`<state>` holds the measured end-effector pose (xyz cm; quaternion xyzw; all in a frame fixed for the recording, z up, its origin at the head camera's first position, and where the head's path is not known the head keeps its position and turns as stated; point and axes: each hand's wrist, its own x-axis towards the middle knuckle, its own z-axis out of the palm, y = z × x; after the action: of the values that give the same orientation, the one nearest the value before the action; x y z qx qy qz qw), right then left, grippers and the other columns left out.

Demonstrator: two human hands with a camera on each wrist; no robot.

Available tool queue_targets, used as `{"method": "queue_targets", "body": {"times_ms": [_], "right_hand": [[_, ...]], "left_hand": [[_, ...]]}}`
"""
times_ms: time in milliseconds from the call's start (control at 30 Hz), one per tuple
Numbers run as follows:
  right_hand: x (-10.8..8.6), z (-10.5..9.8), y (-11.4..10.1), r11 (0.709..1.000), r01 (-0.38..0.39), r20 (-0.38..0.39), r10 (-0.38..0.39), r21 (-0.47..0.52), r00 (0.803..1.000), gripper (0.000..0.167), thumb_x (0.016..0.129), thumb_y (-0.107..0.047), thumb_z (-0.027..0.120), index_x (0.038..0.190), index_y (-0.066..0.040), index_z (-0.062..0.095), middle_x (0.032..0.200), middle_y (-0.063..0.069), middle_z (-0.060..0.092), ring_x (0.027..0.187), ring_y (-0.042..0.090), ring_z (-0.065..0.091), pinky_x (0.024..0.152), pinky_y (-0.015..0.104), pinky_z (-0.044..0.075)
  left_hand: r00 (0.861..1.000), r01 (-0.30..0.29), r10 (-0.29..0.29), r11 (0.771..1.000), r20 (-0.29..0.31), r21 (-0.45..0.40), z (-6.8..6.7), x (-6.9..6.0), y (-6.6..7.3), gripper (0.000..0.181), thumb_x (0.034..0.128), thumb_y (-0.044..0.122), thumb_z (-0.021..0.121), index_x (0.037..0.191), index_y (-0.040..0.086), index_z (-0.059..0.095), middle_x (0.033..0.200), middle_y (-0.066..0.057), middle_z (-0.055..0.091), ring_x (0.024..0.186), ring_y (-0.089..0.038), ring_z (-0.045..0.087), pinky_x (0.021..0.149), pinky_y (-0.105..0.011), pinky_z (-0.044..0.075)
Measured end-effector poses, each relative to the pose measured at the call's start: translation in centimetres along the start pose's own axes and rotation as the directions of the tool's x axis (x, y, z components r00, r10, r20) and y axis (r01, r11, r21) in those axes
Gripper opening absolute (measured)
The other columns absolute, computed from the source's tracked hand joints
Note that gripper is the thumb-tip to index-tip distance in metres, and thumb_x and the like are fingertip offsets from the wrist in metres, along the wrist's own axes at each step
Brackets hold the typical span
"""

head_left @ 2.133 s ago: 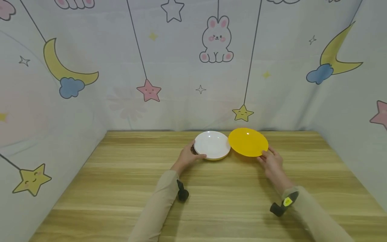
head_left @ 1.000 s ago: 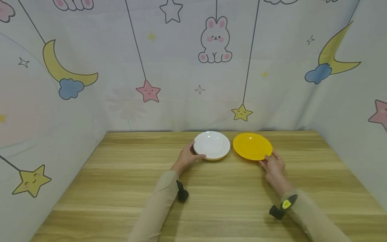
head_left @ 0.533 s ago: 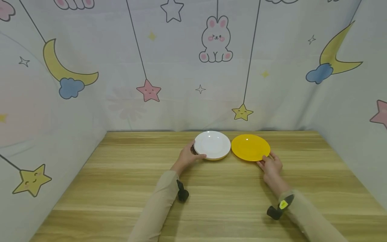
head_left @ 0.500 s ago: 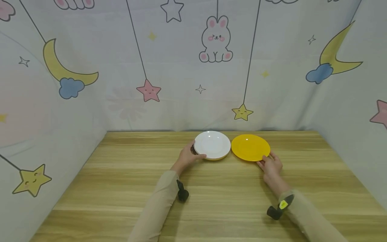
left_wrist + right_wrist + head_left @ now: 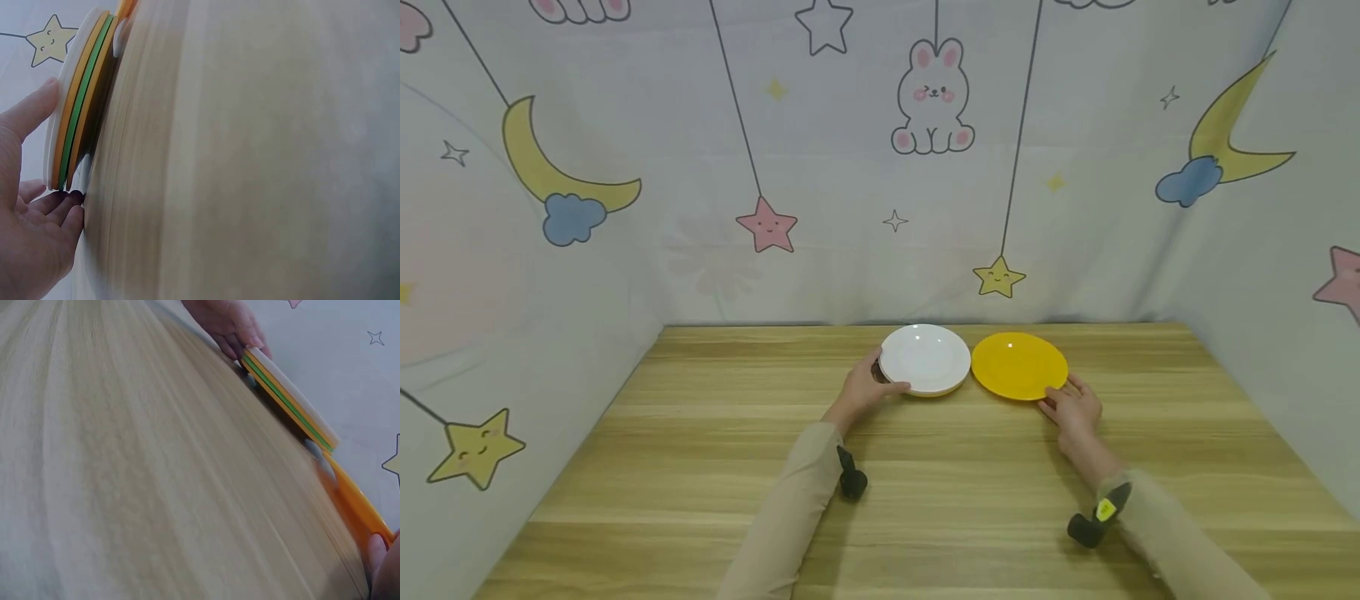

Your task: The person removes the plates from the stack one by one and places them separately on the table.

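Head view: left hand (image 5: 861, 392), thumb against the rim, grips the white-topped plate stack (image 5: 925, 358) just to its right, seemingly to hold it steady. Right hand (image 5: 1075, 410) pinches the yellow plate (image 5: 1018, 367), just ahead and leftward, by the near edge, perhaps to control its tilt.

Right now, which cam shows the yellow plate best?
Head: the yellow plate shows its upper face nearly whole, the right hand pinching its near right rim. The right wrist view gives it almost edge-on, at lower right. The left wrist view has only an orange sliver at the top edge, probably that plate.
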<state>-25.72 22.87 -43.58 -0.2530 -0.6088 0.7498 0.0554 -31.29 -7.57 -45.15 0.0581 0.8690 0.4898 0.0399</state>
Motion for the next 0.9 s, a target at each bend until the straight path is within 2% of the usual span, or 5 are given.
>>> {"method": "queue_targets", "body": {"times_ms": [300, 500, 700, 900], "right_hand": [[0.4, -0.6, 0.0, 0.996, 0.038, 0.027, -0.036, -0.076, 0.999, 0.066, 0.086, 0.005, 0.053, 0.143, -0.002, 0.021, 0.131, 0.019, 0.039, 0.069, -0.001, 0.058, 0.073, 0.02, 0.053], [0.4, -1.0, -0.3, 0.987, 0.063, 0.061, -0.055, -0.147, 0.997, 0.064, 0.086, 0.005, 0.054, 0.141, 0.002, 0.023, 0.123, 0.019, 0.043, 0.064, -0.001, 0.059, 0.068, 0.021, 0.054], [0.9, -1.7, -0.4, 0.968, 0.089, 0.113, -0.064, -0.233, 0.992, 0.066, 0.084, 0.005, 0.057, 0.14, 0.007, 0.022, 0.12, 0.021, 0.042, 0.062, -0.001, 0.058, 0.064, 0.02, 0.054], [1.2, -2.1, -0.5, 0.957, 0.105, 0.136, -0.07, -0.269, 0.988, 0.065, 0.082, 0.005, 0.058, 0.138, 0.01, 0.025, 0.105, 0.012, 0.043, 0.061, -0.002, 0.057, 0.064, 0.02, 0.054]], "left_hand": [[1.0, -0.001, 0.001, 1.0, 0.008, -0.018, 0.0, 0.0, -0.1, 0.093, 0.072, 0.032, 0.077, 0.142, 0.0, 0.024, 0.145, -0.015, 0.029, 0.133, -0.026, 0.026, 0.109, -0.036, 0.024], [0.999, -0.033, 0.033, 0.999, 0.004, -0.02, -0.1, 0.1, -0.3, 0.099, 0.0686, 0.04, 0.077, 0.141, -0.001, 0.025, 0.143, -0.018, 0.031, 0.132, -0.029, 0.028, 0.108, -0.038, 0.026], [1.0, -0.01, 0.011, 0.999, 0.01, -0.032, 0.0, 0.2, -0.3, 0.094, 0.0709, 0.033, 0.077, 0.142, 0.0, 0.025, 0.145, -0.016, 0.029, 0.133, -0.027, 0.027, 0.109, -0.037, 0.025], [1.0, -0.003, 0.003, 1.0, 0.01, 0.003, 0.0, 0.1, 0.0, 0.092, 0.0724, 0.031, 0.077, 0.142, 0.001, 0.024, 0.145, -0.015, 0.03, 0.133, -0.026, 0.028, 0.108, -0.037, 0.026]]}}
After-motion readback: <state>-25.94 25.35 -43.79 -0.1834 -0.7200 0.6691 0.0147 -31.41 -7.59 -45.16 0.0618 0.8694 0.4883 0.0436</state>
